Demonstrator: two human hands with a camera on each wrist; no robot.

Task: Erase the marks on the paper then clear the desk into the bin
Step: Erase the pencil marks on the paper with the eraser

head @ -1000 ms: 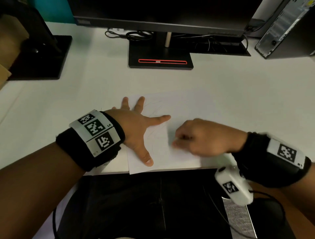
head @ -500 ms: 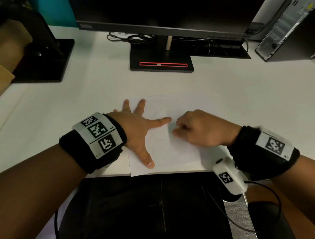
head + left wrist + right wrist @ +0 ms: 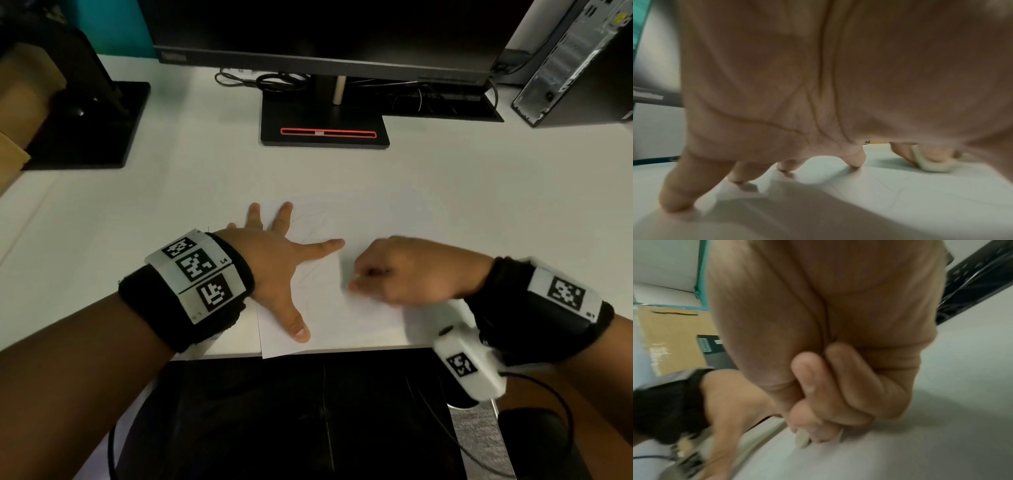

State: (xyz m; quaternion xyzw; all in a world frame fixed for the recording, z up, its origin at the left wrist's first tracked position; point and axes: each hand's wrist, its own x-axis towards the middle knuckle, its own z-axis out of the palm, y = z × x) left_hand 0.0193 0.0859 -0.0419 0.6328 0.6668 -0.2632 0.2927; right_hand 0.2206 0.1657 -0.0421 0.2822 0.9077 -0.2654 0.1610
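A sheet of paper [image 3: 329, 308] lies at the near edge of a white desk [image 3: 479, 192], its near left corner jutting just past the edge over the dark gap below. The person's left hand [image 3: 281, 270] presses flat on the sheet's left part, fingers spread and straight, fingertips [image 3: 856, 164] down on the paper. Just to its right, the right hand [image 3: 407, 274] is curled around a small pale eraser [image 3: 931, 165], pinching it between thumb and fingers with its lower edge touching the sheet. Faint pencil marks [image 3: 315, 226] show on the paper between the two hands and toward the far side. Bare desk lies beyond the sheet up to the black monitor base [image 3: 325, 126], which has a red-outlined slot, and more bare surface extends to the right. The monitor [image 3: 325, 31] fills the far middle, cables [image 3: 274, 82] coiled behind its stand; a badge on its lower left bezel is too blurred to read. A computer tower [image 3: 579, 61] stands at the far right, a second black stand [image 3: 85, 126] and a cardboard box [image 3: 20, 113] at the far left. Both wrists wear black bands with square-coded white tags [image 3: 195, 267]
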